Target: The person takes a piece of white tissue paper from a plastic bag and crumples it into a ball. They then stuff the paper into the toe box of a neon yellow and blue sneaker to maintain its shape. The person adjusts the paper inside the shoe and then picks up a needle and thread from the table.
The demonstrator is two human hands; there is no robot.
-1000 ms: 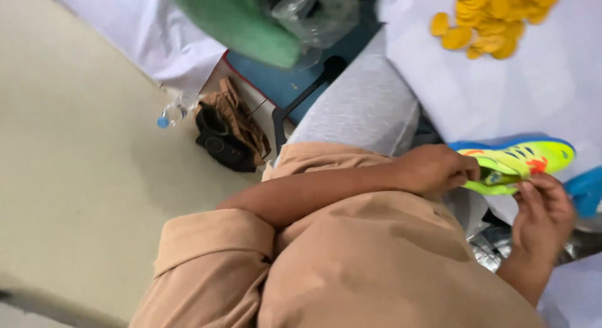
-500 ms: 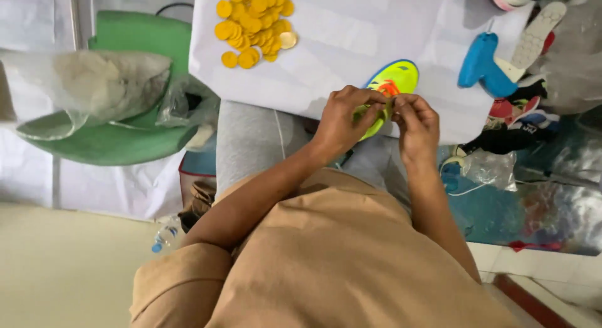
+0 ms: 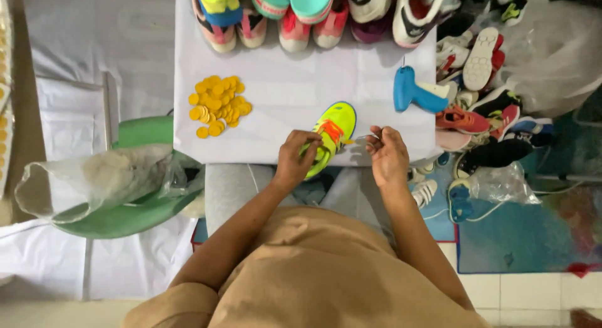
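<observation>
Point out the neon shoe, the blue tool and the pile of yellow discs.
neon shoe point(image 3: 335, 122): head view, on its yellow toe end.
blue tool point(image 3: 407, 89): head view, on the upright part of its body.
yellow discs point(image 3: 217, 104): head view, on the middle of the pile.

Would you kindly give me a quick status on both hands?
Left hand gripping neon shoe at table edge. Right hand beside it, pinching something thin. Yellow discs, blue tool clear of hands.
</observation>
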